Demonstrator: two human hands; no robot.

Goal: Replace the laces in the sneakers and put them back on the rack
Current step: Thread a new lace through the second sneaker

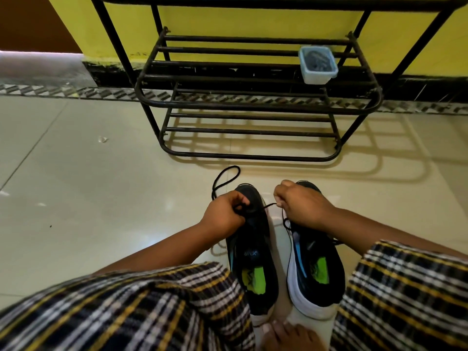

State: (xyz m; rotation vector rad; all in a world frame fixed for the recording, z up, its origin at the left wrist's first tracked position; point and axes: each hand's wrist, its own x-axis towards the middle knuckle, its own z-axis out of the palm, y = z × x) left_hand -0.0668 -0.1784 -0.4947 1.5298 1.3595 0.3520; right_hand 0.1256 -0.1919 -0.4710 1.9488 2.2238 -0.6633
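**Both hands pinching a black lace over a pair of sneakers**

Fingers of the left hand [224, 214] are curled and pinch a black lace [222, 178] over the toe of the left sneaker [250, 249]; the lace loops forward onto the tiled floor [101, 186]. Fingers of the right hand [301, 206] are likewise curled, pinching the lace's other end, which runs taut between the two hands. The right sneaker [316, 269] stands just beside the left one, both black with white soles and green insoles, toes pointing toward the black metal shoe rack [253, 105]. A small plastic container [317, 64] of dark items sits on the rack's middle shelf. Plaid-clad knees flank the sneakers.
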